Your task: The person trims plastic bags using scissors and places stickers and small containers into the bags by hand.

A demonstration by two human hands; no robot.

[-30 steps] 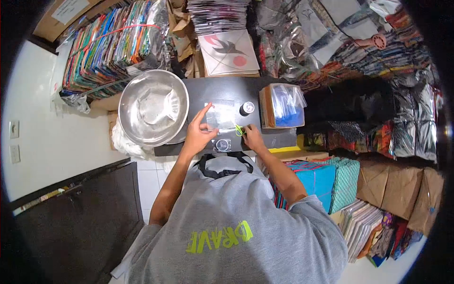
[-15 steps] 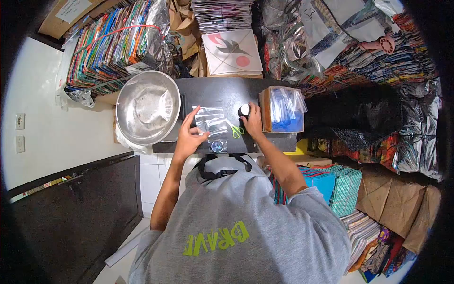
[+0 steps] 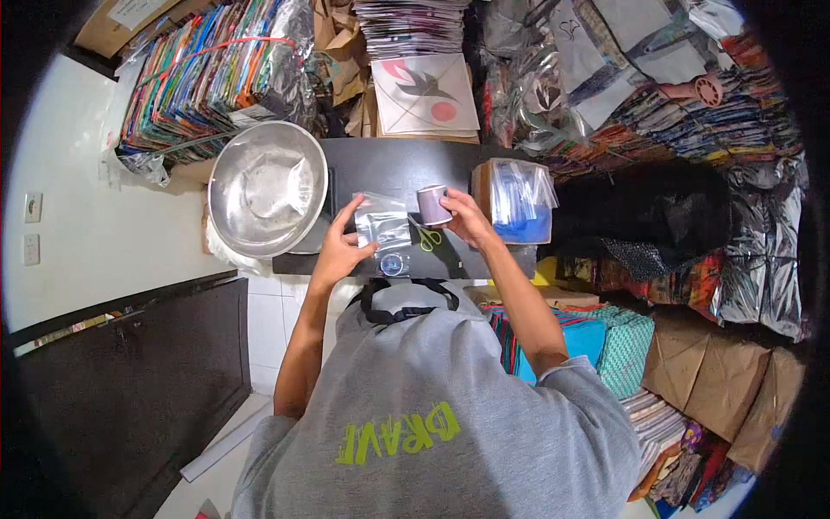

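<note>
My left hand [image 3: 341, 249] is at the left edge of a clear plastic bag [image 3: 385, 223], gripping it with the fingers at the top and the thumb lower down. Raised above the dark table [image 3: 380, 160], a small purple-grey cylinder [image 3: 432, 206] with a pale rim is held in my right hand [image 3: 469, 221]. I cannot make out what the cylinder contains. Between my hands lie scissors [image 3: 429, 240] with yellow-green handles, the blades partly hidden. Close to the table's front edge is a round blue disc [image 3: 392, 264] with a white rim, seemingly in clear plastic.
On the left a large metal bowl [image 3: 266, 190] overlaps the table. A cardboard box [image 3: 482, 203] of clear plastic sleeves stands at the right end. Behind are stacked printed sheets [image 3: 425, 95] and bundled colourful packs [image 3: 207, 78]. Folded fabrics [image 3: 624, 337] sit at the lower right.
My right hand has picked the cylinder up off the table and tilted it, so its side now shows. My left hand stays at the plastic bag. The view has shifted slightly.
</note>
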